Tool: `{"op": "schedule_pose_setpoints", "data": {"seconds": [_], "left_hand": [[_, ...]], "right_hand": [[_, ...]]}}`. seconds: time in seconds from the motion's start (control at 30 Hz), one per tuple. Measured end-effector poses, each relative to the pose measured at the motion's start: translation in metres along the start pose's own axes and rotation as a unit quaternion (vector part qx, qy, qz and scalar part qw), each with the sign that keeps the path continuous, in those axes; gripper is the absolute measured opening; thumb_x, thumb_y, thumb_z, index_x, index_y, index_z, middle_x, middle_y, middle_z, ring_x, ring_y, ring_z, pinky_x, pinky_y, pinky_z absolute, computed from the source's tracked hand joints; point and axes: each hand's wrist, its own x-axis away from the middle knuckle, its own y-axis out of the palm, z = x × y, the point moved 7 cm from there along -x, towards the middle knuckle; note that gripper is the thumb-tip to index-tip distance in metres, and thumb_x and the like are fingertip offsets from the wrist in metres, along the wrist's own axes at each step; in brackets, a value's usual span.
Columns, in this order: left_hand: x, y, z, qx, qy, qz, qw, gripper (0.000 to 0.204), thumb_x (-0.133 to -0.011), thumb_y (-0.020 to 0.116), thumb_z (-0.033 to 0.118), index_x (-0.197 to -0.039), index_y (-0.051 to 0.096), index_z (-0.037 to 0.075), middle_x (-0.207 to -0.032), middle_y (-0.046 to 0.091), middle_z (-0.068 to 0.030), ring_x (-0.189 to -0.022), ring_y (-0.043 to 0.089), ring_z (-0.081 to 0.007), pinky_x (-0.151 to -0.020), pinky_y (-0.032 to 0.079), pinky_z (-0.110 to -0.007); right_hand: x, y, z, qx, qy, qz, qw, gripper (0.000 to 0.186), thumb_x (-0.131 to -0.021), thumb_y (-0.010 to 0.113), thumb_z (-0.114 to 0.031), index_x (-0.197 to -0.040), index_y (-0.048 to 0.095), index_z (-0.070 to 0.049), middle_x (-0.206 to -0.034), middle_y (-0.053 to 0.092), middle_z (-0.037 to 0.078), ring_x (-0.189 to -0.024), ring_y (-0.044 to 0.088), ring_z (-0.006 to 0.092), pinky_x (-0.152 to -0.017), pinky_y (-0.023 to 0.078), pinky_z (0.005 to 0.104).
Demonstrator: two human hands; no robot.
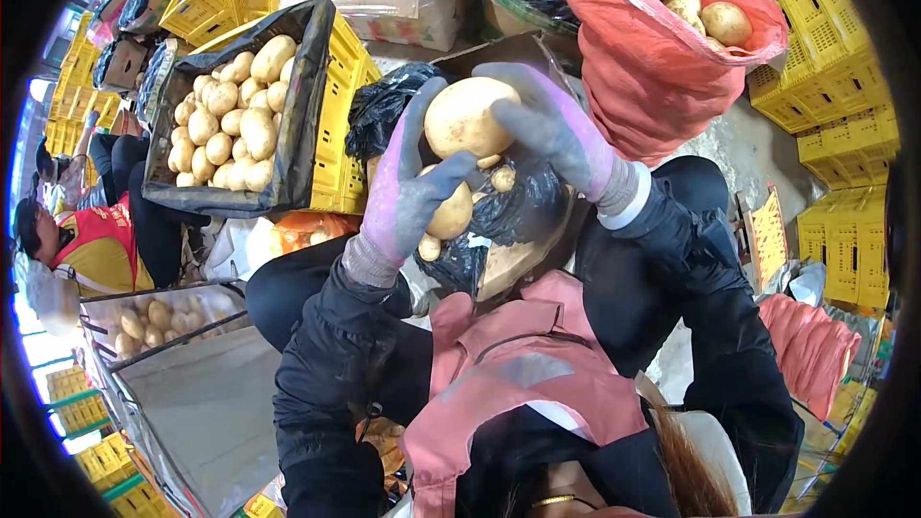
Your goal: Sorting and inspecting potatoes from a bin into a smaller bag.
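Observation:
A large pale potato (468,118) is held between my two hands, above an open carton with black plastic lining (513,211) between my knees. My left hand (408,182), in a grey and purple glove, closes on its left side, with a finger reaching across underneath. On the right side my right hand (556,125), gloved alike, presses its fingers against the skin. Below the large potato shows a smaller potato (450,214), close to my left fingers; I cannot tell whether they touch it. Some tiny potatoes (503,178) lie on the black plastic beside it.
At the left stands a yellow crate (341,105) beside black-lined potatoes (230,120). A red sack (652,86) of potatoes stands at the far right, near stacked yellow crates (844,144). A white carton (384,0) is at the back. Another person (106,240) sits at the left.

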Motion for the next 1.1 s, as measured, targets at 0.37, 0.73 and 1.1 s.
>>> {"op": "schedule_pose_setpoints", "data": {"seconds": [0.37,0.73,1.1], "left_hand": [[-0.008,-0.017,-0.007,0.067,-0.029,0.035,0.997,0.063,-0.108,0.055,0.043,-0.153,0.042,0.001,-0.137,0.060,-0.0150,-0.106,0.070,-0.0230,-0.080,0.063,-0.034],[-0.003,-0.019,-0.019,0.040,-0.062,0.036,0.997,0.061,-0.106,0.056,0.037,-0.153,0.041,0.001,-0.143,0.057,-0.0180,-0.119,0.064,-0.0197,-0.089,0.059,-0.031],[-0.009,-0.056,-0.037,0.084,0.009,0.219,0.972,0.038,-0.079,0.056,-0.009,-0.113,0.066,0.003,-0.102,0.068,-0.0061,-0.089,0.064,-0.0148,-0.080,0.055,-0.030]], "right_hand": [[-0.002,0.001,0.003,-0.019,-0.027,-0.015,0.999,0.057,-0.097,0.073,-0.019,-0.148,0.052,-0.003,-0.143,0.057,0.008,-0.133,0.052,0.0169,-0.113,0.042,0.0332],[-0.002,0.003,0.020,-0.123,0.008,-0.050,0.991,0.062,-0.091,0.072,-0.016,-0.147,0.050,-0.002,-0.140,0.061,0.010,-0.125,0.062,0.0221,-0.104,0.052,0.0378],[0.045,0.067,0.075,-0.351,0.346,-0.163,0.855,0.039,-0.102,0.064,-0.027,-0.133,0.059,-0.003,-0.112,0.072,0.008,-0.095,0.073,0.0184,-0.084,0.061,0.0321]]}}
